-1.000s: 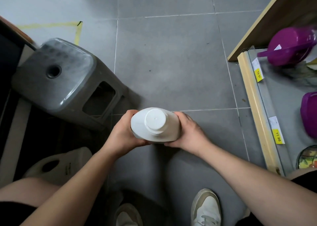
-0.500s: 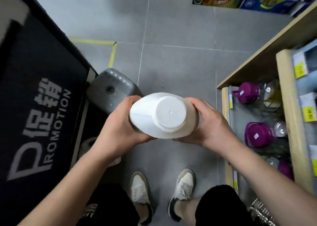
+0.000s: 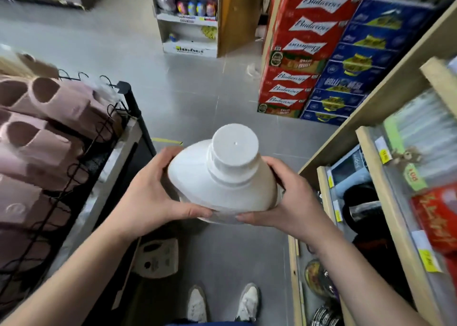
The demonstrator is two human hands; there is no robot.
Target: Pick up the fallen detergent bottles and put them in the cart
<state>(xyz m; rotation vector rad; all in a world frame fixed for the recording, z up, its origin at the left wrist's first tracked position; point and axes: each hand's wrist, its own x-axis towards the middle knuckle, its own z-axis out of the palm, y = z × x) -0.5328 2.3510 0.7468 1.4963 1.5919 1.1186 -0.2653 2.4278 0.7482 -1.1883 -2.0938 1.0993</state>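
Observation:
A large white detergent bottle (image 3: 222,177) with a wide white cap is held upright in front of me, well above the grey floor. My left hand (image 3: 150,194) grips its left side, thumb along the near lower edge. On the bottle's right side my right hand (image 3: 294,204) grips it, fingers wrapped round the body. Another pale detergent bottle (image 3: 158,256) lies on the floor below my left forearm. No cart is in view.
A black wire rack (image 3: 128,103) with pink slippers (image 3: 49,127) stands at my left. Wooden shelves (image 3: 385,182) with goods run along the right. Stacked beer cases (image 3: 301,53) stand ahead on the right. The aisle's grey tile floor (image 3: 193,90) stretches forward. My shoes (image 3: 222,303) are below.
I have risen from a crouch to standing, and the bottle has come up with both hands. The view has tilted from the floor up to the aisle ahead.

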